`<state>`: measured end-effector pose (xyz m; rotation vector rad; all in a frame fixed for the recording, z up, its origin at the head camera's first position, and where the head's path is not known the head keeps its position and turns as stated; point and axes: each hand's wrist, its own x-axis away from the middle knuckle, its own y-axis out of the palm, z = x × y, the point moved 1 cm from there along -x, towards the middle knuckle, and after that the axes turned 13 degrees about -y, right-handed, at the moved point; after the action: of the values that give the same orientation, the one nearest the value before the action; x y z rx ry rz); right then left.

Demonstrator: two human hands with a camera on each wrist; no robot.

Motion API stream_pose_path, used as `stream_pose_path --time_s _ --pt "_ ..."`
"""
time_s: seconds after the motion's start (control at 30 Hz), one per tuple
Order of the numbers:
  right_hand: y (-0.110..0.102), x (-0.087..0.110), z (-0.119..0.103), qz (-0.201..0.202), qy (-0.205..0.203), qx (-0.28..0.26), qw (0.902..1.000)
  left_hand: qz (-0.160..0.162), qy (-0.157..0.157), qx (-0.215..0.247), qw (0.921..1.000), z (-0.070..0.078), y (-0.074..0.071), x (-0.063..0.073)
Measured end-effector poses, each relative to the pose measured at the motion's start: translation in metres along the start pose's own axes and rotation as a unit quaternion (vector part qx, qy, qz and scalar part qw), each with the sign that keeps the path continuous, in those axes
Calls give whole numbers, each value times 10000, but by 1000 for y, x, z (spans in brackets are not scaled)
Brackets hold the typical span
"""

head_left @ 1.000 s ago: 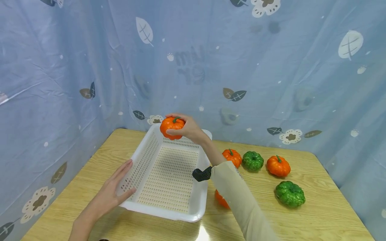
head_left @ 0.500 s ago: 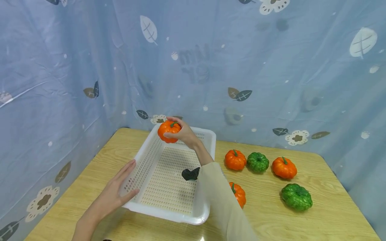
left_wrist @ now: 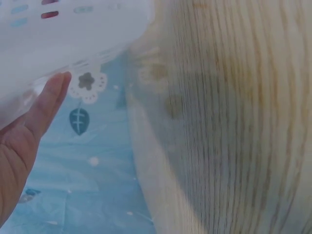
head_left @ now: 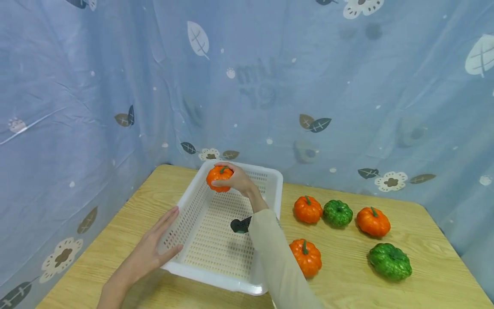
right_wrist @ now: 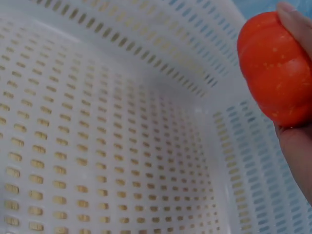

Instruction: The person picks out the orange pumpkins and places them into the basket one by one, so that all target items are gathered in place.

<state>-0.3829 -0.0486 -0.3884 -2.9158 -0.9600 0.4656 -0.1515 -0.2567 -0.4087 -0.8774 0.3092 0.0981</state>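
Observation:
An orange pumpkin [head_left: 217, 177] with a green stem is gripped between the thumb and fingers of my right hand [head_left: 240, 180]. That hand is inside the far left corner of a white perforated plastic basket [head_left: 216, 281]. In the right wrist view the pumpkin [right_wrist: 275, 68] shows close by the basket's corner walls, above the slotted floor. My left hand [head_left: 146, 253] rests along the basket's near left rim, fingers straight and thumb spread over the edge. The left wrist view has the fingers [left_wrist: 46, 105] against the basket's outer side [left_wrist: 73, 44].
Right of the basket on the wooden table [head_left: 347, 287] stand orange pumpkins [head_left: 308, 209], [head_left: 373, 222], [head_left: 306, 258] and green pumpkins [head_left: 337, 213], [head_left: 390, 262]. A blue patterned curtain [head_left: 247, 86] hangs behind the table and along its left side. A dark wrist-worn device [head_left: 241, 225] overhangs the basket.
My right hand has lowered the orange pumpkin into the basket's far left corner. The left hand keeps its place on the rim. The whole head view has shifted slightly.

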Motion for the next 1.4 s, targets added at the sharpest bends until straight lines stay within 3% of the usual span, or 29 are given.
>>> stream_pose_path --time_s 0.43,0.6,0.83,1.1,1.2,1.4 --pt "6 6 32 -55 262 336 9991 172 227 -55 9996 0 4 2" --pt "10 11 42 16 469 471 9978 173 164 -49 9997 2 6 4" --pt "14 12 49 -206 390 893 9950 114 29 -125 9999 2 5 3" --pt "18 16 46 -485 615 1332 9880 152 46 -172 9997 1 3 5" --pt "18 19 45 -368 706 1295 9884 106 38 -93 9999 3 4 4" --pt "13 18 35 -393 501 948 9935 76 -104 -104 9999 5 5 3"
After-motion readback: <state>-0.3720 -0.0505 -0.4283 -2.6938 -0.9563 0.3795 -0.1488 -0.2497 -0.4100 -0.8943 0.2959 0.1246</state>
